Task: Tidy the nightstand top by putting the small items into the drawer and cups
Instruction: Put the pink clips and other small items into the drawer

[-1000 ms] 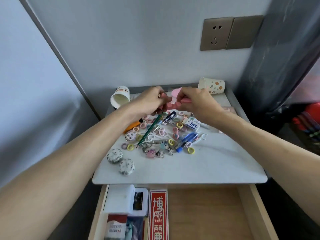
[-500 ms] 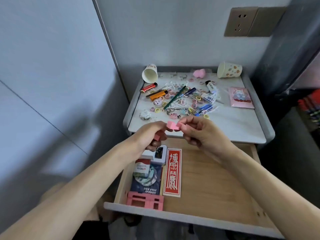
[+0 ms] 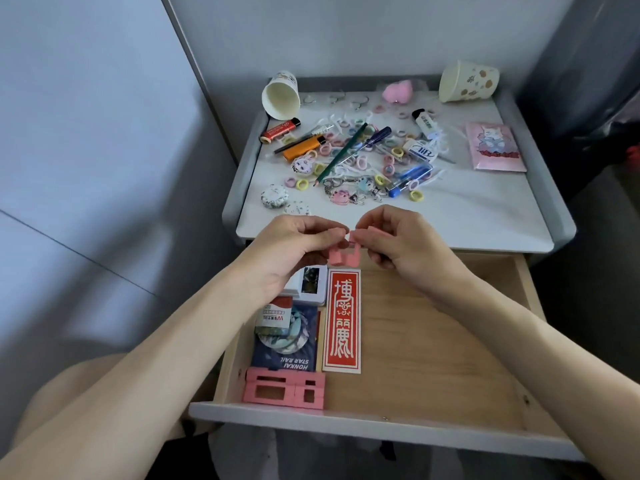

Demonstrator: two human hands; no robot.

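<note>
Observation: both hands were engaged on one item. The left hand (image 3: 298, 247) and the right hand (image 3: 398, 244) each pinched an upper end of a small pink piece (image 3: 343, 257) between thumb and fingertips. The piece hung between them, clear of all surfaces, above the 12 o'clock end of the open drawer (image 3: 433, 341) and just in front of the nightstand (image 3: 467, 216).

Assessment: the step in hand appeared to be stowing this piece in the drawer. Matching pink blocks (image 3: 284, 389) lay at the drawer's 7 o'clock corner, so that was the probable destination. A red strip (image 3: 342, 320) lay just beside them toward 1 o'clock.

Recommendations:
- Carry the piece low along the drawer toward 7 o'clock. One hand should be enough for so light an item.
- Set it flat against the blocks rather than dropping it, since it would likely bounce or tip.
- Keep it off the red strip and the cards at 9 o'clock, so nothing already stowed is shifted.
- Leave the bare wood from 3 to 5 o'clock free for later items.

Outstanding: hair ties (image 3: 360, 162), a pencil (image 3: 341, 155) and other clutter remained on the nightstand. The first cup (image 3: 281, 98) at its 11 o'clock corner and the second cup (image 3: 467, 81) at 1 o'clock both lay on their sides and would need standing up.
</note>
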